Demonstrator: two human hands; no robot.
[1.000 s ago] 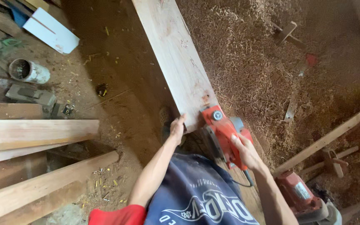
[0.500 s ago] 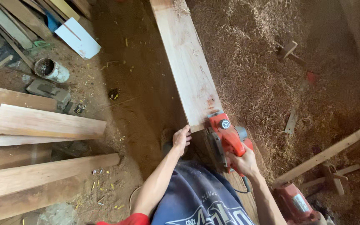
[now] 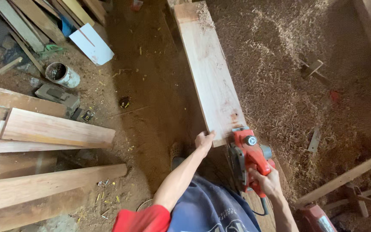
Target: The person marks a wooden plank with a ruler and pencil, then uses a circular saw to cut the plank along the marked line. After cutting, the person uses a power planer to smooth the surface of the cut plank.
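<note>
A dirt floor (image 3: 151, 99) lay strewn with wood shavings (image 3: 288, 86) at right. Loose boards (image 3: 56, 131) and a tin can (image 3: 62, 74) rested at left.

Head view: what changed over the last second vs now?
The camera view slid, so the plank now shows its far end. The red planer sits at the plank's near end, about where it was, perhaps slightly further off the end. Unchanged: the right hand keeps its grip on the planer handle, the left hand stays on the plank's near corner, and the loose boards lie as before.
</note>
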